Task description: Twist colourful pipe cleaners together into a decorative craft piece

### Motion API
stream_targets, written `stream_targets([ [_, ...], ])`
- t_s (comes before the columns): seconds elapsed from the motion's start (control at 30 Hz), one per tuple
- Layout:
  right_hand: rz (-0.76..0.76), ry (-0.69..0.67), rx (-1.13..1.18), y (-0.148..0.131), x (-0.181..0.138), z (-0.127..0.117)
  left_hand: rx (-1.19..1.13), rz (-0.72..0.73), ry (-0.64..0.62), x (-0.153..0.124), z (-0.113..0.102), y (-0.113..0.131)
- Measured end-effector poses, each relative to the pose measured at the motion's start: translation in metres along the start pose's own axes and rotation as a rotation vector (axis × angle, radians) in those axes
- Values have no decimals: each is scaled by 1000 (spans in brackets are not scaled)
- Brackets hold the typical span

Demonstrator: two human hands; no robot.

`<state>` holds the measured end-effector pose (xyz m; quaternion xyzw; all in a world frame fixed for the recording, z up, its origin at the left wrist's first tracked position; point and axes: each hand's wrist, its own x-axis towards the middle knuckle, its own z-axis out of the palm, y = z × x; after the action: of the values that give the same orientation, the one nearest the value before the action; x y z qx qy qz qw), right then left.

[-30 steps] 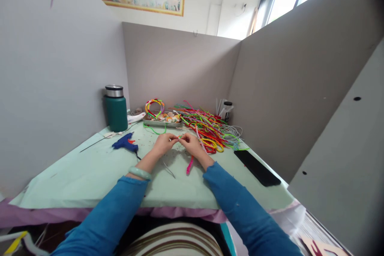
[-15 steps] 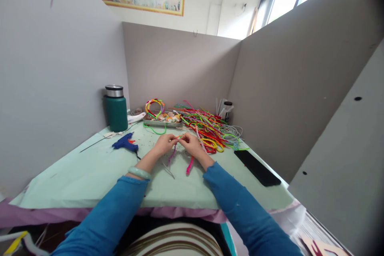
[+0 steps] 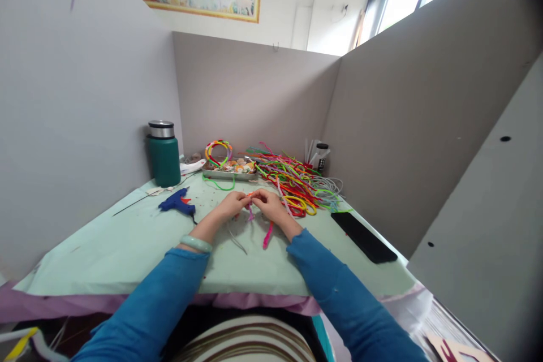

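Observation:
My left hand (image 3: 233,204) and my right hand (image 3: 268,204) meet above the middle of the table, fingertips pinched close together. Between them they hold a purple pipe cleaner (image 3: 250,214), its end dangling below the fingers. A bit of orange shows at the fingertips, mostly hidden by them. Under my right wrist, a bright pink fuzzy strip (image 3: 268,235) sticks out toward me. A thin grey strand (image 3: 237,240) lies on the cloth in front of my left hand.
Behind my right hand is a heap of colourful pipe cleaners (image 3: 292,178). A metal tray (image 3: 231,176) of small pieces holds a multicoloured ring (image 3: 219,153). Leftward are a blue glue gun (image 3: 177,202) and green bottle (image 3: 164,158). A black slab (image 3: 363,237) lies right. Partitions surround the table.
The purple end hung longer and slanted left before; now it is shorter, bunched, and slightly further right. Both hands have stayed almost in place, with small finger shifts.

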<state>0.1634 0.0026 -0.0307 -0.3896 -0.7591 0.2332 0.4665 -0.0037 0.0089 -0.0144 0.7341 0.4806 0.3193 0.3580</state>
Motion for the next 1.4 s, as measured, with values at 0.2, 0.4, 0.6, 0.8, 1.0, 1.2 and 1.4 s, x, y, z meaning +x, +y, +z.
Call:
stream_targets([
  [0.2, 9, -2, 1, 0, 0, 0, -192, -79, -48, -5, 0, 8],
  [0.4, 3, 16, -43, -6, -2, -3, -196, -91, -72, -5, -1, 11],
  [0.6, 3, 14, -61, -8, -2, -2, -76, -37, -35, -1, -1, 2],
  [0.8, 20, 20, -40, -3, -1, 0, -11, -17, 11, -5, -3, 7],
  [1.0, 27, 27, -57, 7, 3, 0, 1, -3, 12, -6, -4, 8],
  [1.2, -22, 20, -50, 5, 2, -1, 17, -7, 24, -5, -6, 4],
  [1.4, -27, -12, -7, -3, -1, 0, 49, -27, 45, -5, -7, 6],
])
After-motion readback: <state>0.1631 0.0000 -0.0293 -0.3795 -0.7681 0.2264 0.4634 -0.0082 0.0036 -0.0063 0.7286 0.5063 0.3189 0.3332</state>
